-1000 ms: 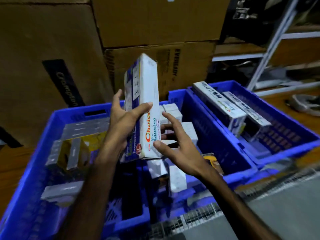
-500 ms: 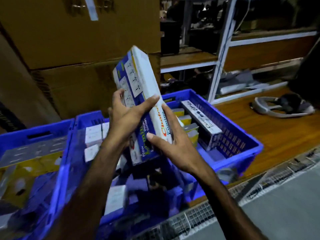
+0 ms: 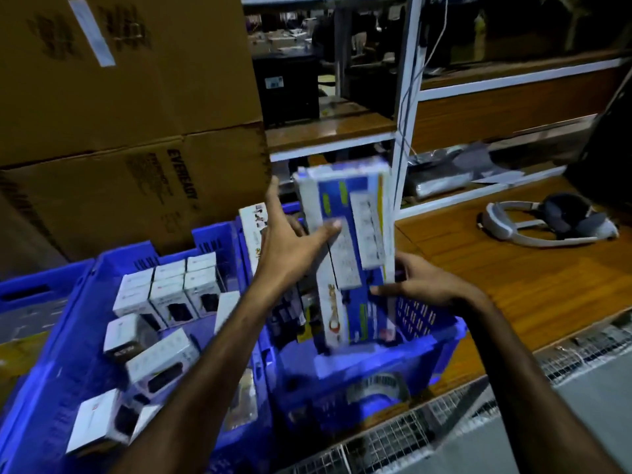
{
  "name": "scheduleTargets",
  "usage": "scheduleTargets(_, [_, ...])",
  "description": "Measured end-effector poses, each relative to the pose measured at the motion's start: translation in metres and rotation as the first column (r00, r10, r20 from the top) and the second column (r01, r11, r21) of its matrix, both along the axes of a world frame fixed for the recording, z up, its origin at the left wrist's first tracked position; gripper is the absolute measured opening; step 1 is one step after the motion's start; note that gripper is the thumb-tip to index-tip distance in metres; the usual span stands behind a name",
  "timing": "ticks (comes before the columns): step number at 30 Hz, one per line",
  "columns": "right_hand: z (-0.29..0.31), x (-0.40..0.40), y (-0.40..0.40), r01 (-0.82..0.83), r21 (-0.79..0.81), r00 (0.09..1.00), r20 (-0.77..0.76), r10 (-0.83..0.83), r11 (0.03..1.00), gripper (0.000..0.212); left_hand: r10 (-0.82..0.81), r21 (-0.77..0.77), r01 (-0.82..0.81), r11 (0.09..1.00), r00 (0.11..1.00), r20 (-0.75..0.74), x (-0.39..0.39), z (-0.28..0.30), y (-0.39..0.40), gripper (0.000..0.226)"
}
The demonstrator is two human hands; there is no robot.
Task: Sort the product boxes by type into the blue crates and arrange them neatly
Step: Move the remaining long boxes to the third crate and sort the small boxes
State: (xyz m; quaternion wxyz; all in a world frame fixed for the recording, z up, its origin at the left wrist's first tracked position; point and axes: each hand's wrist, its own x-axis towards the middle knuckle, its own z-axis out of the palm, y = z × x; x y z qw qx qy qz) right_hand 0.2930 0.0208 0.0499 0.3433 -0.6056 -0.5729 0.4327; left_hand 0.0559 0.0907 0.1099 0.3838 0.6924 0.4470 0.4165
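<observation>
1. The long blue-and-white product box (image 3: 345,254) stands nearly upright at the centre of the frame, its lower end dipping into the right-hand blue crate (image 3: 444,340). Its print is blurred, so I cannot read the type.
2. The left hand (image 3: 290,241) rests against the box's left face with fingers spread and the thumb laid across the front; it steadies more than it clamps.
3. The right hand (image 3: 420,282) curls round the box's lower right edge just above the crate rim, fingers wrapped behind it, taking the weight.
4. Inside that crate, left of the held box, dark and yellow packs stand on end, and another tall white box (image 3: 254,230) leans at the far wall.
5. The middle blue crate (image 3: 85,302), lower left, holds small white boxes (image 3: 167,289). Those at the back sit in tidy rows; the nearer ones lie tilted and scattered.
6. A third blue crate (image 3: 24,295) shows only at the left edge, its contents too blurred to tell.
7. My judgement: sorting is well under way, with types already split between crates. Left to do are seating this long box and straightening the loose small boxes.
8. Further out, brown cartons (image 3: 119,114) fill the upper left, and a white headset (image 3: 547,220) lies on the wooden counter (image 3: 513,278) at right.
</observation>
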Motion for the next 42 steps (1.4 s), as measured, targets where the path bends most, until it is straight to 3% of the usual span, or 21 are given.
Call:
scheduleTargets(2, [-0.007, 0.007, 0.004, 0.032, -0.013, 0.999, 0.025, -0.032, 0.999, 0.058, -0.086, -0.082, 0.080, 0.993, 0.993, -0.080, 0.004, -0.012, 0.013, 0.098])
scheduleTargets(5, [-0.003, 0.009, 0.007, 0.095, 0.059, 0.995, -0.041, -0.093, 0.994, 0.065, -0.169, -0.077, 0.156, 0.985, 0.967, -0.192, 0.009, -0.027, 0.031, 0.073])
scheduleTargets(9, [0.007, 0.011, 0.008, 0.092, 0.079, 0.993, -0.086, -0.085, 0.993, 0.058, -0.279, -0.084, 0.267, 0.960, 0.936, -0.214, 0.007, -0.029, 0.057, 0.077])
scheduleTargets(13, [0.015, 0.020, 0.014, 0.043, 0.050, 0.998, 0.043, -0.046, 0.998, 0.057, -0.407, -0.133, 0.385, 0.913, 0.870, -0.279, 0.004, -0.025, 0.078, 0.077])
scheduleTargets(16, [0.021, 0.021, 0.023, 0.033, -0.032, 0.997, 0.073, -0.031, 0.999, 0.065, -0.430, -0.117, 0.421, 0.899, 0.802, -0.416, 0.003, -0.022, 0.087, 0.063])
scheduleTargets(18, [0.024, 0.019, 0.028, 0.047, -0.066, 0.997, 0.064, -0.042, 0.997, 0.076, -0.438, -0.103, 0.442, 0.891, 0.779, -0.449, 0.001, -0.016, 0.092, 0.053])
scheduleTargets(20, [0.025, 0.019, 0.034, 0.110, -0.060, 0.994, 0.023, -0.109, 0.992, 0.072, -0.477, -0.101, 0.489, 0.866, 0.751, -0.457, -0.002, -0.009, 0.098, 0.050])
scheduleTargets(22, [0.025, 0.020, 0.038, 0.204, 0.017, 0.978, -0.042, -0.203, 0.979, 0.056, -0.539, -0.164, 0.519, 0.839, 0.754, -0.375, -0.005, -0.006, 0.104, 0.046])
scheduleTargets(24, [0.021, 0.025, 0.045, 0.339, 0.133, 0.941, -0.073, -0.331, 0.931, 0.057, -0.524, -0.160, 0.499, 0.852, 0.805, -0.279, -0.012, -0.006, 0.110, 0.046])
scheduleTargets(26, [0.018, 0.026, 0.051, 0.436, 0.245, 0.894, -0.007, -0.448, 0.866, 0.063, -0.447, -0.093, 0.440, 0.893, 0.845, -0.294, -0.021, -0.009, 0.116, 0.048])
scheduleTargets(28, [0.016, 0.023, 0.057, 0.483, 0.387, 0.815, 0.129, -0.564, 0.786, 0.051, -0.386, -0.058, 0.393, 0.918, 0.848, -0.363, -0.029, -0.015, 0.124, 0.051])
scheduleTargets(30, [0.017, 0.013, 0.064, 0.458, 0.534, 0.711, 0.259, -0.653, 0.711, 0.040, -0.382, -0.059, 0.398, 0.915, 0.813, -0.439, -0.035, -0.021, 0.130, 0.051])
scheduleTargets(32, [0.023, -0.004, 0.071, 0.405, 0.583, 0.665, 0.341, -0.665, 0.704, 0.037, -0.391, -0.068, 0.412, 0.909, 0.782, -0.485, -0.037, -0.025, 0.134, 0.048])
scheduleTargets(42, [0.025, -0.053, 0.087, 0.138, 0.598, 0.742, 0.465, -0.482, 0.790, 0.027, -0.331, 0.015, 0.391, 0.920, 0.796, -0.506, -0.038, -0.037, 0.153, 0.039])
